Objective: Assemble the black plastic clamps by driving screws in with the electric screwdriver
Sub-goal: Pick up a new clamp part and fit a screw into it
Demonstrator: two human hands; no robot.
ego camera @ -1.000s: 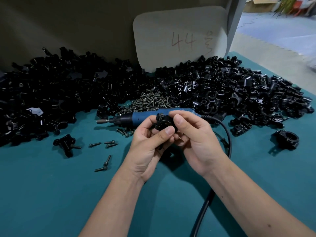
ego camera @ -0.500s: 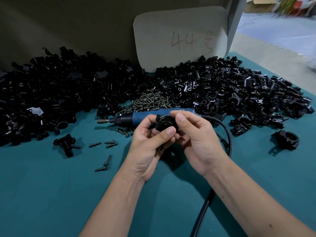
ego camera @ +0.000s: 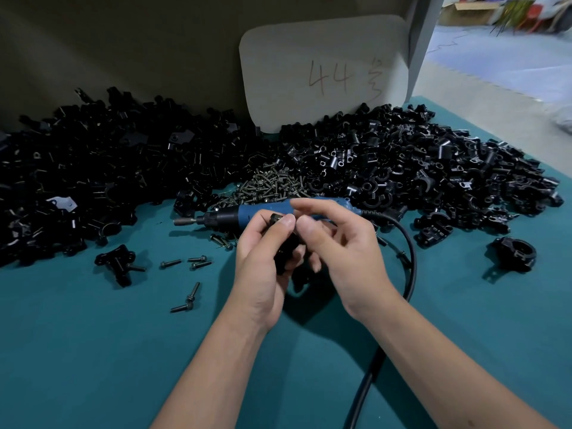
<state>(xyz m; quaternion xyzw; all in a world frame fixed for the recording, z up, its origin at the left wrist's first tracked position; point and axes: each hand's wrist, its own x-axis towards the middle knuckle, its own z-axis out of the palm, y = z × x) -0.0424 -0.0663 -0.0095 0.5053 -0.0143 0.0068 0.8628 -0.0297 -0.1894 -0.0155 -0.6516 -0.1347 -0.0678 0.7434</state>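
My left hand (ego camera: 260,261) grips a black plastic clamp (ego camera: 286,250) just above the teal table, thumb pressed on its top. Close on its right, my right hand (ego camera: 343,252) has its index finger lifted off and its thumb tip beside the clamp. Its lower fingers are curled under the clamp, partly hidden. The blue electric screwdriver (ego camera: 266,212) lies on the table right behind both hands, bit (ego camera: 184,221) pointing left. No hand holds it. A heap of dark screws (ego camera: 272,187) sits just beyond it.
Big piles of black clamp parts fill the back left (ego camera: 93,181) and back right (ego camera: 433,168). Loose screws (ego camera: 188,300) and a part (ego camera: 119,263) lie to the left, a closed clamp (ego camera: 515,253) to the right. The black cable (ego camera: 410,274) curves past my right wrist. Cardboard sign (ego camera: 325,72) behind.
My right index finger has lifted off the clamp and the hand has loosened. The left hand keeps its grip and has turned the clamp slightly. The screwdriver has not moved.
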